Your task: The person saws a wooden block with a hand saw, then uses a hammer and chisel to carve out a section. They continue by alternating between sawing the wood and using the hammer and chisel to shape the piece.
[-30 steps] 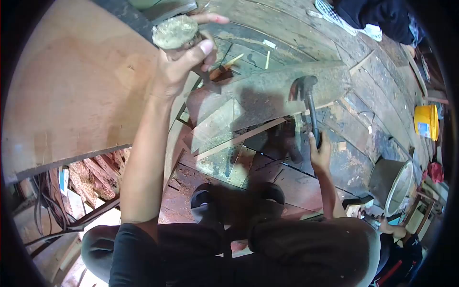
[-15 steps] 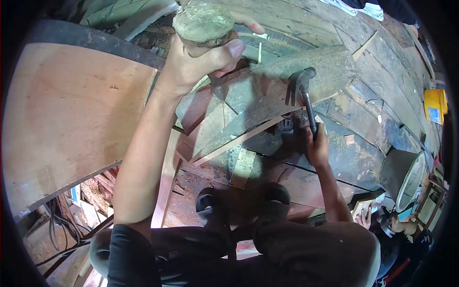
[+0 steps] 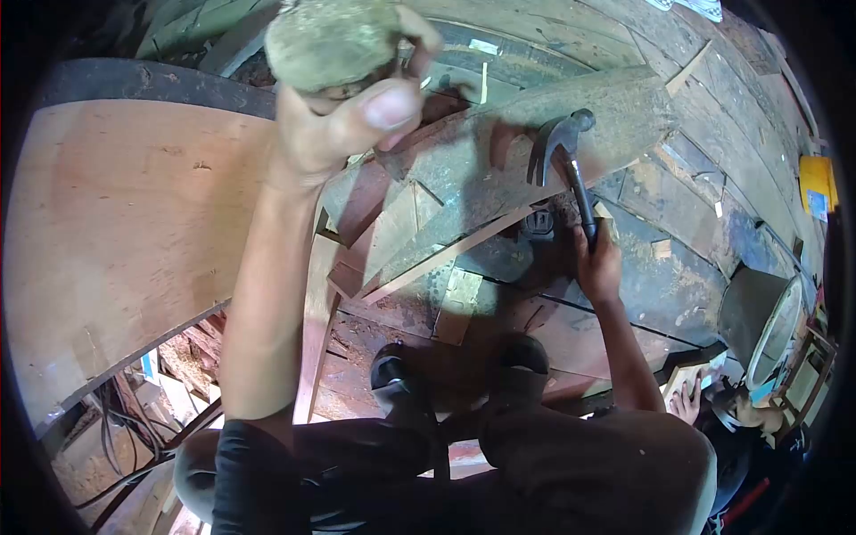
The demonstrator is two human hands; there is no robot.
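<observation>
Holding a rough, round-topped block (image 3: 332, 45) up high: left hand (image 3: 330, 134) has thumb and fingers wrapped just under its top face. Lower part is behind the fist, can't tell its shape. Right hand (image 3: 601, 270) is clenched round a hammer (image 3: 562, 136) handle, head out beyond the fist, claw pointing toward the left grip's side. From where I stand, head shows over the plank (image 3: 615, 105); can't tell if they touch.

Risks, my read: left thumb is close under the block's face, so a stray hammer blow could catch it. Block's wide; slack fingers could drop it. Rolled right wrist could snag the claw on the plank.

Further out: big board (image 3: 143, 214) left of the left grip; shoes (image 3: 388, 367) nearer the body, between both grips; co-worker's hand (image 3: 687, 399) right of the right forearm, exposed to a wide backswing.
</observation>
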